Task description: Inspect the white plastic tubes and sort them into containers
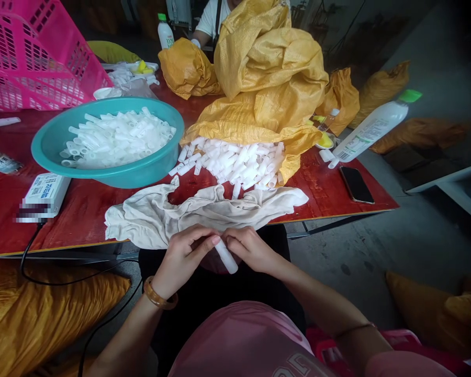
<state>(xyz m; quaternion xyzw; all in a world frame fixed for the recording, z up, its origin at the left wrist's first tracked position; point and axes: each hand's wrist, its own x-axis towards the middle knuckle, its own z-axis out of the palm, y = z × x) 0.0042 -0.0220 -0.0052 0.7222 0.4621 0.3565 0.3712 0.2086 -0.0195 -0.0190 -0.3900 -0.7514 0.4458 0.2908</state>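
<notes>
Fingertips of left hand [184, 256] and right hand [249, 248] are pinched in a shared grip on a short white plastic tube [226, 257] below the beige cloth [160, 217].

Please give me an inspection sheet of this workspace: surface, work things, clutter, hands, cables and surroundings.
Surface: red table, partly covered by a beige cloth at its near edge.
Job's things: white plastic tube held between both hands; loose pile of tubes spilling from a yellow sack; teal basin filled with tubes.
Clutter: pink crate, white box, phone, lying white bottle.
Hands: left hand and right hand both grip the tube, below the table edge.
Cables: black cable hanging off the table's near edge.
Surroundings: concrete floor, more yellow sacks, another person behind the table.
</notes>
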